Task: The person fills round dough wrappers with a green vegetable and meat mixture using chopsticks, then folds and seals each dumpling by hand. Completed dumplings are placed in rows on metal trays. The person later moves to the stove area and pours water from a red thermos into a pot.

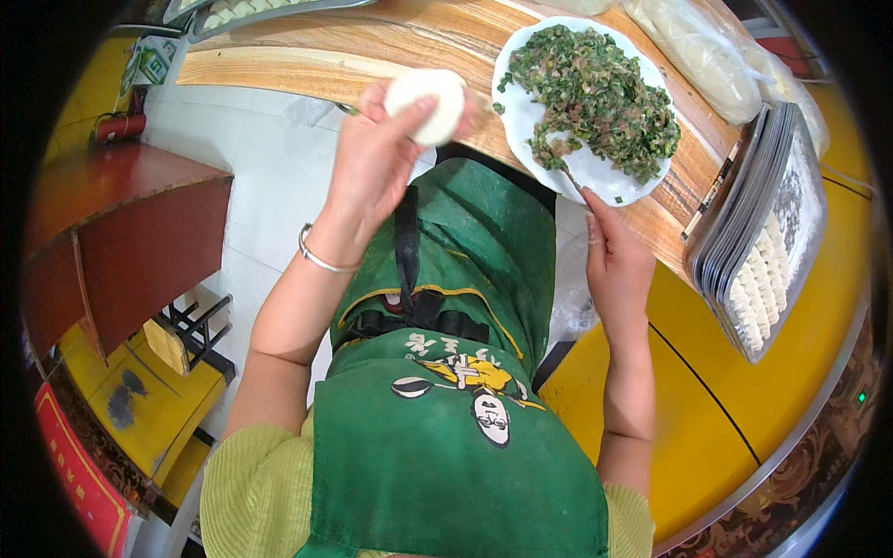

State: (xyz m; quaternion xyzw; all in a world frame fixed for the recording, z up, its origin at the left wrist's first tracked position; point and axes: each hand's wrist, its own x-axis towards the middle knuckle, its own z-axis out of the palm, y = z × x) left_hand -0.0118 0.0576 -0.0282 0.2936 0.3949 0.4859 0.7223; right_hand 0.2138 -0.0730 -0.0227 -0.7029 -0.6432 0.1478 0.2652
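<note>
Round white dough wrappers (438, 111), seemingly a small stack, rest in my left hand (380, 150), thumb across the top. My right hand (617, 258) grips the handle of a thin utensil (573, 180), whose tip sits in chopped green filling at the near edge of a white scalloped plate (520, 132). The mound of filling (593, 91) looks like minced greens mixed with meat and covers most of the plate. A bare strip of plate shows at the lower left. The utensil's working end is hidden in the filling.
The plate stands on a wood-grain table (300, 52). To the right, stacked metal trays (802, 202) overhang the corner, the top one bearing floury dumplings (760, 286). Bagged dough (698, 56) lies behind the plate. Another dumpling tray (279, 12) is at the far left.
</note>
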